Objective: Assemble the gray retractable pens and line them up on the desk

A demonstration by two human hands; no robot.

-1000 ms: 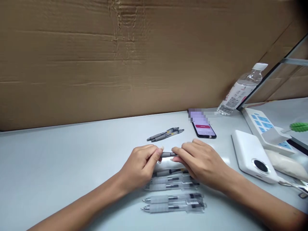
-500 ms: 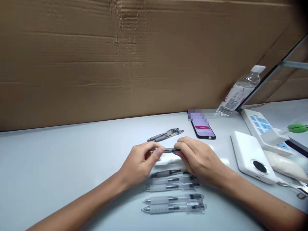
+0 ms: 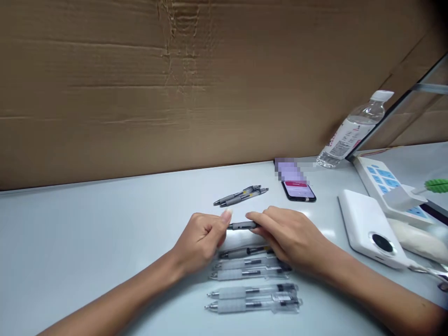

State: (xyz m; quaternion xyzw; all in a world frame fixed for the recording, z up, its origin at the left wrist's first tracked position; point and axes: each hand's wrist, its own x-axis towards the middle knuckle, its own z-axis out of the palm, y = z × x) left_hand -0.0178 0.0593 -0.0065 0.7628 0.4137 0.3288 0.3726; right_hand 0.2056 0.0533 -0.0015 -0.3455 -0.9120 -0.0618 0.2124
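Note:
A grey-gripped pen (image 3: 244, 226) is held level between my two hands, above the white table. My left hand (image 3: 203, 237) is closed round its left end, thumb pointing up. The fingers of my right hand (image 3: 289, 232) pinch its right end, which they hide. Just below lies another grey-gripped pen (image 3: 238, 253), partly covered by my right hand. Nearer to me, several clear pens (image 3: 233, 306) lie in rows, tips to the left. Beyond my hands two grey-gripped pens (image 3: 241, 198) rest side by side at a slant.
A phone (image 3: 300, 190) with a lit screen lies behind my right hand. To the right are a white power bank (image 3: 364, 219), a power strip (image 3: 378, 179) and a leaning water bottle (image 3: 353, 130). Cardboard (image 3: 122, 93) stands along the table's back edge.
My left fingers have closed further round the pen's left end, and the thumb has turned upward. The pen sits slightly lower in view, with more of its grey grip showing.

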